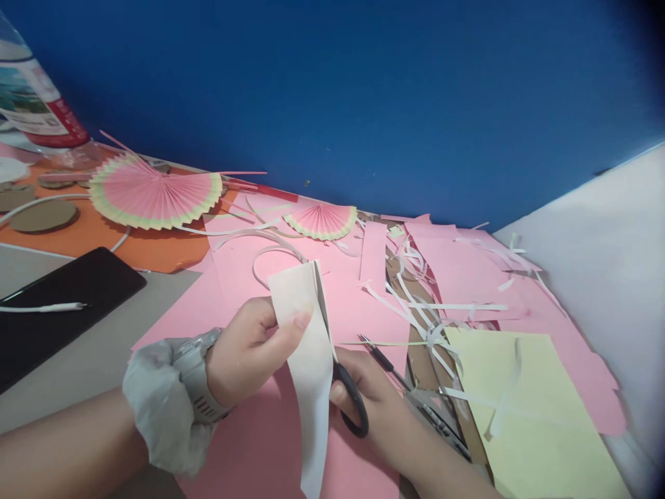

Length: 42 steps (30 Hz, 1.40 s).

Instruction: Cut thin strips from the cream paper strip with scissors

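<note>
L hand (249, 355): grips wht paper (312, 378) | R hand (377, 391): grips scissors (362, 409) | pen (378, 354), wht strips (457, 306) nr R

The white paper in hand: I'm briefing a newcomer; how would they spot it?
Below the blue wall, find the pink sheets. Over them, the left hand grips the white paper beside a black scissors handle. Unlike the narrow white strips scattered rightward, it is broad.

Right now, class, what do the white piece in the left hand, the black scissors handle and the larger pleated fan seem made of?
White piece: probably paper or thin card, matte; it folds and curls.
Scissors handle: likely plastic; it looks smooth, rounded and evenly dark.
Larger fan: apparently paper, matte, going by its sharp pleats.
</note>
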### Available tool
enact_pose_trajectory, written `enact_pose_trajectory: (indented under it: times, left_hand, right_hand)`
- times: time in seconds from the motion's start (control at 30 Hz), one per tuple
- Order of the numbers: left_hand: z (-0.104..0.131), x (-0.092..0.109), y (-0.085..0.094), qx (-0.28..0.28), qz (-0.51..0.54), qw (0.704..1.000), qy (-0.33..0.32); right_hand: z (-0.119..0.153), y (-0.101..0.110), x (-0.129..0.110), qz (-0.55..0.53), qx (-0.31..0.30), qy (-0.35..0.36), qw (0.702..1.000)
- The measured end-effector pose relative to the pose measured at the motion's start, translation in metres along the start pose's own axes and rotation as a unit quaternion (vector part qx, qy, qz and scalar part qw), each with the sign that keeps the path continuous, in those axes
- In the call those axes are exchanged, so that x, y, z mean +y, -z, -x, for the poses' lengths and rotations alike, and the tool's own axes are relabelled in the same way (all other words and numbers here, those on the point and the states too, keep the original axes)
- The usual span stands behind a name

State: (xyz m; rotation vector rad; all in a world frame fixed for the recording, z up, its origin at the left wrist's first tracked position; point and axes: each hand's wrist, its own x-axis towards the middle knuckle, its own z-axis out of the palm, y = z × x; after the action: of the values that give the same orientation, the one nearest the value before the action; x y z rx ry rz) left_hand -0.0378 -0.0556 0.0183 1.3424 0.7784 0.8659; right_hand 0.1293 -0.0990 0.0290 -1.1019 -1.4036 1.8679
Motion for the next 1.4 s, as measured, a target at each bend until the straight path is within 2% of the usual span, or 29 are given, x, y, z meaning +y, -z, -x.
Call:
enact_pose_trajectory:
  times: [0.5, 0.7, 1.17, 1.4]
  left_hand:
    - [-0.0004, 0.0042, -0.0012, 0.009, -0.042, 0.999, -0.002]
    - [-0.0004, 0.0015, -0.0011, 0.000, 0.003, 1.000, 0.002]
    - [-0.0004, 0.0036, -0.0012, 0.011, -0.045, 0.999, 0.003]
    - [-0.0005, 0.0056, -0.0021, 0.001, -0.011, 1.000, 0.003]
  right_hand:
    - [-0.0006, 0.0000, 0.0028, -0.009, 0.001, 0.001, 1.000]
    - [-0.0003, 0.0001, 0.0022, -0.020, -0.003, -0.020, 1.000]
    - [0.0001, 0.0004, 0.0057, -0.046, -0.008, -0.014, 0.999]
    - [-0.0002, 0.0003, 0.0058, -0.051, -0.005, -0.019, 0.999]
